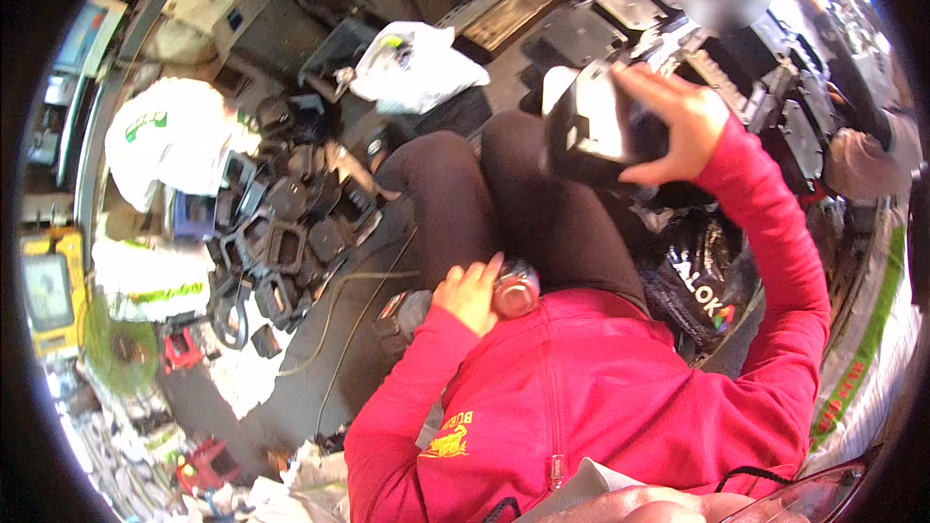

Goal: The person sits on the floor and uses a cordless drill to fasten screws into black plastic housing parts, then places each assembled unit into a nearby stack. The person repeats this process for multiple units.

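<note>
Raised over my right knee, a black boxy housing [581, 145] with a bright, glaring face is gripped by my right hand [678, 121], thumb below and fingers above. My left hand [470, 295] lies in my lap, its fingers over what looks like a power tool [516, 289]. The tool's rounded reddish end shows beside the fingertips. A grey blocky part [400, 318] sticks out on the other side of that hand; whether it belongs to the same tool I cannot tell.
Several black plastic housings [286, 242] are heaped on the left. Flat grey-black units [581, 39] pile up at the far right. A white plastic bag [417, 68] sits ahead, a black bag [693, 281] by my right thigh. A cord [339, 281] crosses the floor at left.
</note>
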A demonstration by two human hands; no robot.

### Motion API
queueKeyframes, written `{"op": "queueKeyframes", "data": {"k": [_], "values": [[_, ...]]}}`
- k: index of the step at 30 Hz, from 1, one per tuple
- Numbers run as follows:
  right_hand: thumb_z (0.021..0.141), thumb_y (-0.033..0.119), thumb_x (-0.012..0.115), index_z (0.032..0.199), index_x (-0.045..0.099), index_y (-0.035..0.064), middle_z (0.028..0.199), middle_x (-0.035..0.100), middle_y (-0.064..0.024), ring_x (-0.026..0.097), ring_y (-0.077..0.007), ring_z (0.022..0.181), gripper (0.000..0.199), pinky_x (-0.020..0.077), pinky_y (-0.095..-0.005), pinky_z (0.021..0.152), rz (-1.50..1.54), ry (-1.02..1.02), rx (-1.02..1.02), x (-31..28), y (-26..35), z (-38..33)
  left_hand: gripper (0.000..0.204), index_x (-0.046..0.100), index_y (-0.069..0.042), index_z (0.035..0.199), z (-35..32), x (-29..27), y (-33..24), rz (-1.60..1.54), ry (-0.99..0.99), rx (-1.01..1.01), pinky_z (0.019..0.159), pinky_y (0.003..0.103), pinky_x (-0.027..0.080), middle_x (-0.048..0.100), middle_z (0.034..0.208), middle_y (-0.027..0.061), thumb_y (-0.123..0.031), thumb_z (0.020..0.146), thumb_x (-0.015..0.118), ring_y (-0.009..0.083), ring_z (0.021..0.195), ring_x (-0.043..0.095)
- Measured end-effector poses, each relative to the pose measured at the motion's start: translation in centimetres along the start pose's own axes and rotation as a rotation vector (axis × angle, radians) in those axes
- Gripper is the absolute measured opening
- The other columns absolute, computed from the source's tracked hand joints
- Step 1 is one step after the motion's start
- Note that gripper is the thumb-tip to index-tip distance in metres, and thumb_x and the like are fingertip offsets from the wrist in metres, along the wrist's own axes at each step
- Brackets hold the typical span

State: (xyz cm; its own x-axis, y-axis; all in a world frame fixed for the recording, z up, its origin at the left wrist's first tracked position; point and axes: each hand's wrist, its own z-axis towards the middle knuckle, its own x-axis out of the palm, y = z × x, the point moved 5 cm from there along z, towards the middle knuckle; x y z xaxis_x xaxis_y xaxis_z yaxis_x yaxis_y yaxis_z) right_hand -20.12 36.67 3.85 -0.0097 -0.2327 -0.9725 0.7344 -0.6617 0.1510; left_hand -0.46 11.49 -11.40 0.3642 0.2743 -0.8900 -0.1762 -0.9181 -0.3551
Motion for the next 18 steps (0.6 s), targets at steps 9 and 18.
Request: {"op": "queueKeyframes", "data": {"k": [9,18], "values": [[0.064,0.04,0.08,0.138,0.04,0.0041,0.131,0.049,-0.0188,0.067,-0.0307,0.084,0.091,0.0539,-0.0392,0.075,0.278,0.2,-0.035,12.0,10.7,-1.0,0.08,0.042,-0.006,0.137,-8.5,-5.2,4.8,-0.741,0.137,0.014,0.094,0.036,0.049,0.057,0.128,0.0158,-0.012,0.067,0.08,0.0236,0.111,0.061],[0.097,0.049,0.038,0.135,0.045,0.0006,0.135,0.05,-0.0163,0.054,-0.0243,0.116,0.062,0.0491,-0.0348,0.088,2.466,0.124,0.752,13.1,9.5,-1.2,0.101,0.019,-0.004,0.147,-10.2,-8.0,5.3,-1.241,-0.225,-0.059,0.075,0.033,0.054,0.059,0.118,0.0189,-0.01,0.067,0.081,0.0259,0.095,0.065]]}}
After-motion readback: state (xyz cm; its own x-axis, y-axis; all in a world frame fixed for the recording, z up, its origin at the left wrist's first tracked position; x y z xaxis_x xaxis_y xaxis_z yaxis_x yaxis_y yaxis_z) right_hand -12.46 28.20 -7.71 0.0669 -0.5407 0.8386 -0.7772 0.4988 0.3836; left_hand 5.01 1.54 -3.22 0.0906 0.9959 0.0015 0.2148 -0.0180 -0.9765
